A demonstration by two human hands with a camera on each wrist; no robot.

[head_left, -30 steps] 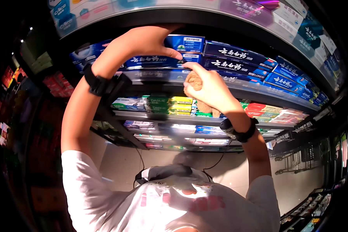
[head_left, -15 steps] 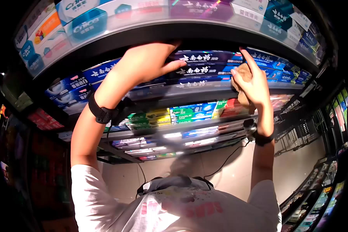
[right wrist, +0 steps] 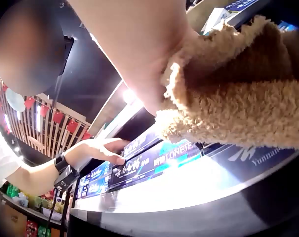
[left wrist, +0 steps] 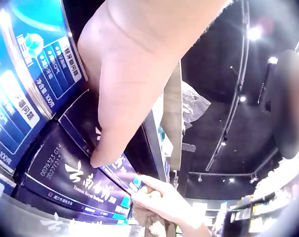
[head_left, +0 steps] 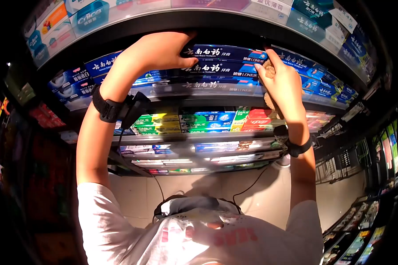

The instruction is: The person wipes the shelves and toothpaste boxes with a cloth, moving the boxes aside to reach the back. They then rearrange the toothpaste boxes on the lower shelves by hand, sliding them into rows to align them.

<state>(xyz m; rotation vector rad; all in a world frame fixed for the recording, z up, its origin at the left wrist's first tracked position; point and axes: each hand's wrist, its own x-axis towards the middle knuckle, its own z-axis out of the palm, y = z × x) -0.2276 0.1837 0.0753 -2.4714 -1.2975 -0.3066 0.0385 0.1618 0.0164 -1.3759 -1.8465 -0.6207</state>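
Dark blue toothpaste boxes (head_left: 208,68) lie stacked on a shelf. My left hand (head_left: 159,51) reaches in at the stack's left end, its thumb against the upper box's front and its fingers hidden in the dark gap. In the left wrist view, the left thumb of that hand (left wrist: 124,84) points down over the box fronts (left wrist: 85,182). At the stack's right end, my right hand (head_left: 285,84) holds a fluffy brown cloth (head_left: 269,95), index finger extended to the box's corner. The cloth (right wrist: 238,98) fills much of the right wrist view, hiding most fingers.
Above is a shelf edge (head_left: 163,18) with larger cartons (head_left: 90,17). More blue boxes (head_left: 73,81) flank the stack. Lower shelves hold green, yellow and red boxes (head_left: 258,119). A cart (head_left: 336,168) stands on the floor at the right.
My hands, close together a second ago, have moved apart; the right hand has carried the cloth to the stack's right end. The left thumb has moved from lighter blue boxes to the dark stack.
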